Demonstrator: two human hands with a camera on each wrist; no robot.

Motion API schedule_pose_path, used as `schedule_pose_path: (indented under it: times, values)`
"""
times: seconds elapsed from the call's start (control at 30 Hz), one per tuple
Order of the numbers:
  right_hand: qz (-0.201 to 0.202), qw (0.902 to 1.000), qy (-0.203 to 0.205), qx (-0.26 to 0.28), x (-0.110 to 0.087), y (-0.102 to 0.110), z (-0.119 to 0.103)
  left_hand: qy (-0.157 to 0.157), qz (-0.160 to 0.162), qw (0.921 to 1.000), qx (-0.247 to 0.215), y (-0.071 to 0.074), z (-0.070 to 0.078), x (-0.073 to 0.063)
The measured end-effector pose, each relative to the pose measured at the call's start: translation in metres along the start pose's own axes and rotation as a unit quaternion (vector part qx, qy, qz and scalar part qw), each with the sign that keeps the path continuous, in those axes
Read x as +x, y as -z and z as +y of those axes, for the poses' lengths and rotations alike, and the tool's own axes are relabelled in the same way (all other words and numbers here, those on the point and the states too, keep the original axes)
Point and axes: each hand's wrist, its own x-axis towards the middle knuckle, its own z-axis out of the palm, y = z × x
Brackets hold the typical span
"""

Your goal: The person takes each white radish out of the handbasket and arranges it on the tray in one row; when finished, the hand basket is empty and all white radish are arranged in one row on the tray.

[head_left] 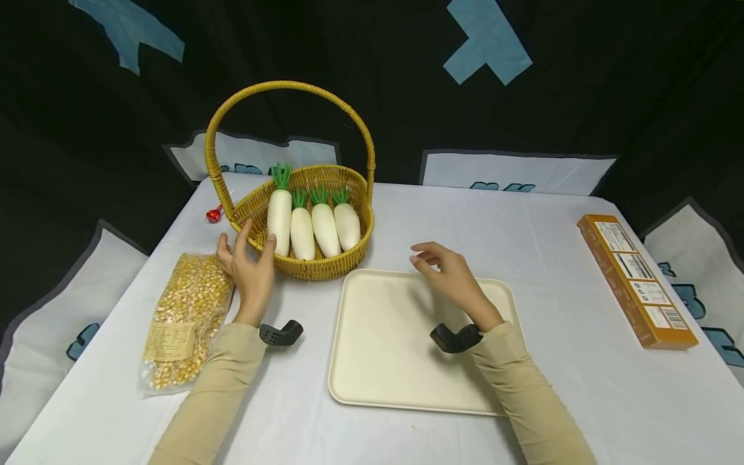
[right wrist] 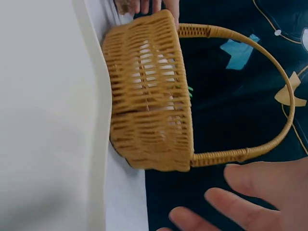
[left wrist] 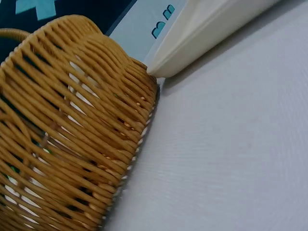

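A yellow wicker basket with a tall arched handle holds several white radishes with green tops. My left hand is at the basket's near left side, fingers spread and reaching to the rim. Its fingers also show beside the rim in the right wrist view; the left wrist view shows the woven wall up close. Over the cream tray, my right hand hovers with loosely bent fingers and nothing in them. The tray's back left corner lies close to the basket.
A clear bag of corn kernels lies left of my left hand. Behind it is a small red object near the basket handle. An orange-brown box lies at the table's right side. Dark cloth hangs behind the table.
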Motion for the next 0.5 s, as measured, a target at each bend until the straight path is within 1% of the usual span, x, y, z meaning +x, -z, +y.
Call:
schedule_pose_path:
  times: [0.03, 0.13, 0.23, 0.3, 0.37, 0.43, 0.5]
  values:
    - [0.002, 1.0, 0.006, 0.008, 0.002, -0.002, -0.001, 0.008, -0.011, 0.9999, -0.008, 0.0, -0.002, 0.0]
    - [0.004, 0.9991, 0.016, 0.039, 0.009, -0.008, -0.004, 0.016, -0.035, 0.9988, -0.029, -0.002, -0.006, 0.002]
    - [0.003, 0.994, 0.005, 0.11, 0.018, -0.014, -0.011, 0.003, -0.047, 0.9981, -0.039, -0.005, -0.009, 0.003]
    - [0.0, 0.9856, -0.012, 0.168, 0.025, -0.019, -0.019, -0.01, -0.047, 0.998, -0.04, -0.008, -0.01, 0.004]
    - [-0.011, 0.9728, -0.025, 0.23, 0.032, -0.022, -0.029, -0.022, -0.042, 0.9981, -0.039, -0.01, -0.011, 0.005]
    - [-0.032, 0.9599, -0.018, 0.278, 0.04, -0.026, -0.039, -0.033, -0.034, 0.9981, -0.039, -0.012, -0.014, 0.005]
    - [-0.058, 0.9511, 0.0, 0.304, 0.049, -0.028, -0.047, -0.041, -0.032, 0.9979, -0.038, -0.013, -0.016, 0.005]
